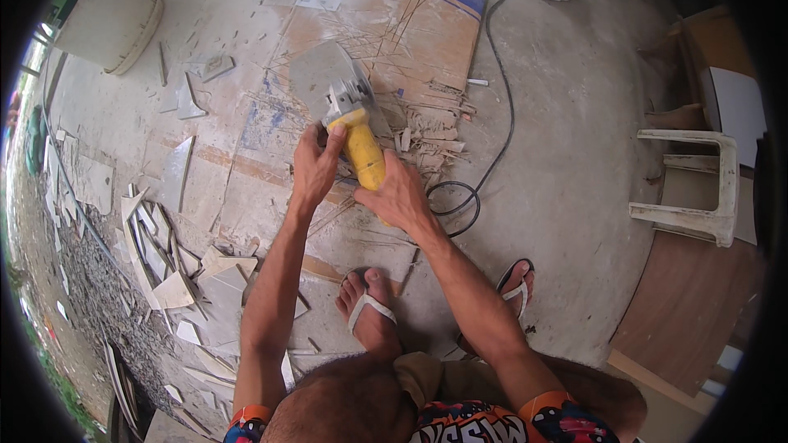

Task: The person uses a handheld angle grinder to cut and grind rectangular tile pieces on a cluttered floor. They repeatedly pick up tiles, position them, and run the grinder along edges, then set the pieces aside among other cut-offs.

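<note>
Both my hands are on a yellow angle grinder (362,152) with a grey metal head. My left hand (317,166) grips it near the head, the thumb lying on the yellow body. Further back, my right hand (400,193) is wrapped round the rear of the body. Beneath the grinder's head lies a grey tile piece (318,74), reaching out past it on the far side. The grinder hides the disc and its contact with the tile. Under all this is a worn cardboard sheet (386,29), scored with many dark lines.
A black cord (510,98) loops along the floor at the right. Broken tile shards (175,289) pile up at the left, and torn cardboard strips (435,133) lie beside the grinder. A bucket (111,20) stands far left. A white plastic stool (722,189) lies tipped at right.
</note>
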`<action>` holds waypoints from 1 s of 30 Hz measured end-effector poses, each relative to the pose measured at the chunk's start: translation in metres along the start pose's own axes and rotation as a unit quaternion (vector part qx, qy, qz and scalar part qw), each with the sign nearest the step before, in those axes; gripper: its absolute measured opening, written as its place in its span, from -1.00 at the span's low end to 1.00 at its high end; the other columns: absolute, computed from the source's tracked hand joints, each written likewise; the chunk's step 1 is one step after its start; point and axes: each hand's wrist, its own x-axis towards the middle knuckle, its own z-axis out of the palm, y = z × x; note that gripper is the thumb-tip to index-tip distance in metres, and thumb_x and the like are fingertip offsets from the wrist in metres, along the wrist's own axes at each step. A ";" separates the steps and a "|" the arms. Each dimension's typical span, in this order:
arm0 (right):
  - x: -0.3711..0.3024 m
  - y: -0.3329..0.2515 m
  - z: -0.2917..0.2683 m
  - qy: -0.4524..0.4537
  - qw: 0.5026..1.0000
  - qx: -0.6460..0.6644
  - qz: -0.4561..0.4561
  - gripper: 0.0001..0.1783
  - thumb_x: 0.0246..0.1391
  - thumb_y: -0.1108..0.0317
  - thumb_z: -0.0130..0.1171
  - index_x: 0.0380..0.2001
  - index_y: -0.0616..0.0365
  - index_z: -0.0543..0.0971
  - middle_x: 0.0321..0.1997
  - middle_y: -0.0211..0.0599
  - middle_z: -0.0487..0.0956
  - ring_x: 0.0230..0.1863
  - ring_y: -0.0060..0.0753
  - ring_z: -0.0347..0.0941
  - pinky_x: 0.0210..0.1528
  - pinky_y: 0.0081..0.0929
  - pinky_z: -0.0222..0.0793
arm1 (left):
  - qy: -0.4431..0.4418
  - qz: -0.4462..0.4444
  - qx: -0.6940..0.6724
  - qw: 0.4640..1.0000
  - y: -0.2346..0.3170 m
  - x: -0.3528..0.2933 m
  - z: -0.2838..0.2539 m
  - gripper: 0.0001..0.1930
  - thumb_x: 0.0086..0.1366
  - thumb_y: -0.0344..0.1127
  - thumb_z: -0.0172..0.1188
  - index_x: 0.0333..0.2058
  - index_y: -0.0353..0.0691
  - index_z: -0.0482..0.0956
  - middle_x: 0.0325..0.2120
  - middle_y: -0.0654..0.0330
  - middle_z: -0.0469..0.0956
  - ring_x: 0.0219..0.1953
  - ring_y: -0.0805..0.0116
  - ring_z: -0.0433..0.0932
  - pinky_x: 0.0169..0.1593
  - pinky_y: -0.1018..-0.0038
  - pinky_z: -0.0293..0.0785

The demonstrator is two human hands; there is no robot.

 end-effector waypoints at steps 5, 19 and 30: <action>-0.005 -0.002 -0.002 -0.002 1.000 0.008 0.010 -0.38 -0.15 0.14 0.41 -0.12 0.31 0.40 -0.36 0.29 0.64 -0.28 0.41 0.61 -0.22 0.07 0.56 | -0.011 -0.003 0.031 0.999 0.000 -0.003 -0.003 -0.46 0.51 0.02 0.14 -0.06 -0.52 0.51 -0.25 0.13 0.59 -0.18 0.46 0.46 -0.07 0.44 0.44; -0.010 0.003 -0.003 -0.001 1.000 0.007 0.006 -0.39 -0.16 0.16 0.41 -0.13 0.32 0.40 -0.35 0.30 0.64 -0.26 0.41 0.62 -0.20 0.07 0.57 | -0.005 0.011 0.062 0.998 0.002 -0.011 -0.002 -0.50 0.50 0.02 0.14 -0.13 -0.48 0.51 -0.34 0.16 0.54 -0.26 0.47 0.41 -0.17 0.42 0.42; -0.021 0.007 -0.004 0.009 1.000 0.009 -0.007 -0.40 -0.16 0.18 0.40 -0.15 0.33 0.39 -0.39 0.30 0.62 -0.30 0.42 0.61 -0.24 0.08 0.55 | -0.005 0.021 0.048 0.999 -0.004 -0.017 0.001 -0.49 0.49 0.03 0.15 -0.12 -0.48 0.51 -0.33 0.12 0.57 -0.26 0.45 0.44 -0.17 0.42 0.43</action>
